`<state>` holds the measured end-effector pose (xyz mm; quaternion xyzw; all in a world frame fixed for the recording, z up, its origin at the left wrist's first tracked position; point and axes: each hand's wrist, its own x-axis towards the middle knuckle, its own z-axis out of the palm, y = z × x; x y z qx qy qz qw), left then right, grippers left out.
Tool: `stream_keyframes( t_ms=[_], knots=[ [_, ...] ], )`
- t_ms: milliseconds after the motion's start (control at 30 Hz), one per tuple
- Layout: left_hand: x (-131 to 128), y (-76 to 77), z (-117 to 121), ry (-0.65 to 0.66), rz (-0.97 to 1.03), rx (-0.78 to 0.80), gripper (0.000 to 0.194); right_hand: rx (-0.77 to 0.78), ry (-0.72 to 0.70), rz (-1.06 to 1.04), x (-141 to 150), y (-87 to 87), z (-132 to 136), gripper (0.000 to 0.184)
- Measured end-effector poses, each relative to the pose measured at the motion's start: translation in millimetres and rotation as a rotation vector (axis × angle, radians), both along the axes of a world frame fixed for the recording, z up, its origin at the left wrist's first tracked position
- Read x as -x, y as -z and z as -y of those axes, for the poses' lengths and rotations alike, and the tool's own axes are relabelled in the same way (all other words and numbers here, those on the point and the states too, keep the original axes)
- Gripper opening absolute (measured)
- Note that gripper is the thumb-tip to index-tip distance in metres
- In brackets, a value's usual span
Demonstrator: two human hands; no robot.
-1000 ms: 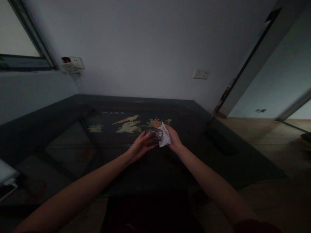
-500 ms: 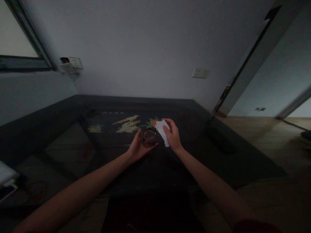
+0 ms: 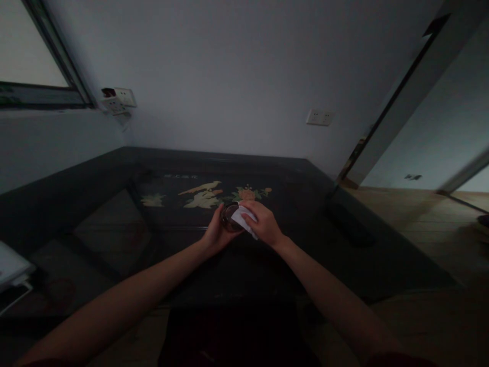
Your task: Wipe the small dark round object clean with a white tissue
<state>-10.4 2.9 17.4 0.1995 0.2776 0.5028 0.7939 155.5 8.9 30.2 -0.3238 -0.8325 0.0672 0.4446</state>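
Observation:
My left hand (image 3: 217, 232) is wrapped round a small, dark, round glass dish (image 3: 226, 220), tilted toward me above the table. What exactly the dish is stays hard to make out in the dim light. My right hand (image 3: 263, 221) pinches a folded white tissue (image 3: 244, 220) between thumb and fingers. The tissue lies against the right part of the dish's opening and hides some of it.
Beneath my hands is a dark glossy table (image 3: 183, 275) with a bird picture (image 3: 204, 196) and a flower picture (image 3: 247, 193). A long dark object (image 3: 351, 224) lies at right. At the left edge sits a white object (image 3: 13, 267). Wall sockets (image 3: 320, 117) are behind.
My right hand has moved left and brought the tissue from beside the dish onto it. My left hand keeps its hold on the dish. The view has shifted slightly.

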Motion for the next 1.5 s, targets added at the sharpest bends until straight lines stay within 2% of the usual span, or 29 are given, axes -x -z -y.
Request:
stream_keyframes(
  t_ms=[233,400,467,533,667,767,833,1033,1200,1500],
  knots=[
    [3.6,-0.9,-5.7,-0.181,0.055,0.037,0.033,-0.045,-0.076,0.17,2.8,-0.2,0.3,0.037],
    [8.5,11.2,-13.7,-0.23,0.095,-0.021,0.026,-0.102,-0.131,0.243,10.6,4.5,6.0,0.041],
    [10.6,15.5,-15.0,-0.21,0.081,-0.017,0.029,-0.131,-0.163,0.28,14.8,5.7,9.7,0.045],
    [11.2,16.7,-14.3,-0.137,0.055,-0.004,0.036,-0.157,-0.184,0.331,19.0,6.4,12.5,0.05],
    [7.6,10.5,-9.0,-0.018,0.03,-0.021,0.042,-0.171,-0.149,0.448,24.2,6.8,11.2,0.066],
    [4.0,5.0,-6.8,-0.032,0.025,-0.017,0.04,-0.154,-0.094,0.505,22.9,6.8,5.9,0.082],
    [3.0,3.5,-7.6,-0.065,0.02,-0.006,0.035,-0.138,-0.068,0.524,20.5,6.6,2.3,0.085],
    [3.7,2.4,-10.6,-0.163,0.136,0.082,0.025,-0.106,-0.087,0.531,10.3,2.1,-3.8,0.081],
    [4.2,2.5,-9.3,-0.161,0.125,0.074,0.033,-0.074,-0.096,0.521,-0.6,-6.7,-1.5,0.081],
    [5.5,-4.1,-5.8,-0.143,0.1,0.089,0.044,-0.138,-0.198,0.519,-0.9,-11.1,11.4,0.057]
  ],
)
